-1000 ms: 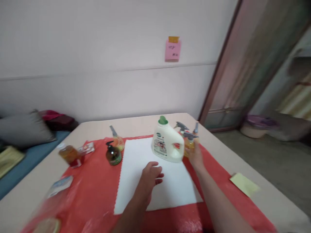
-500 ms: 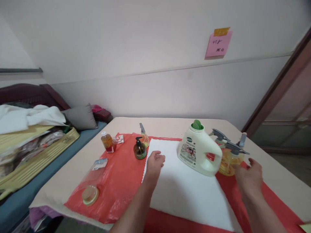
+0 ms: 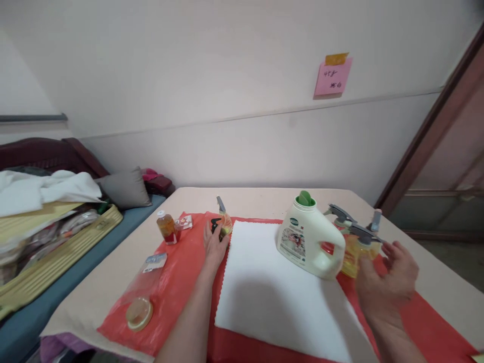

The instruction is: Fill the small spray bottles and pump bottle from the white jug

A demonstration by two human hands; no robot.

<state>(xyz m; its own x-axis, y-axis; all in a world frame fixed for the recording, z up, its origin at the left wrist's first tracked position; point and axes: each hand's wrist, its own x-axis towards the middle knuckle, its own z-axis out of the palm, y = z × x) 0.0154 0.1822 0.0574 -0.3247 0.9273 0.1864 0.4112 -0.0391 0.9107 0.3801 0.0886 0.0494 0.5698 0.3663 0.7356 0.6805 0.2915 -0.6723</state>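
Note:
My left hand (image 3: 216,248) is around a small dark pump bottle (image 3: 216,222), its fingers on the left and thumb on the right; my hand hides most of the bottle's body. Just behind stands a clear spray bottle (image 3: 226,222) with a grey trigger. My right hand (image 3: 389,277) is open, its fingers apart and curved, slightly blurred. It is beside yellow spray bottles (image 3: 351,256) with grey trigger heads, partly covering them. Between my hands, a pale green jug (image 3: 312,239) stands upright on a white cloth (image 3: 264,292), with a green piece in its mouth.
Red sheeting (image 3: 177,292) lies under the cloth on the table (image 3: 98,302). At the left are an amber bottle (image 3: 167,228), a small packet (image 3: 185,222), a flat blue-white packet (image 3: 155,262) and a round lidded tub (image 3: 139,313). A bed with piled things adjoins the table.
My left hand has moved left and away from me, from above the cloth to the pump bottle. My right hand has shifted slightly beside the spray bottles. The jug stays in place.

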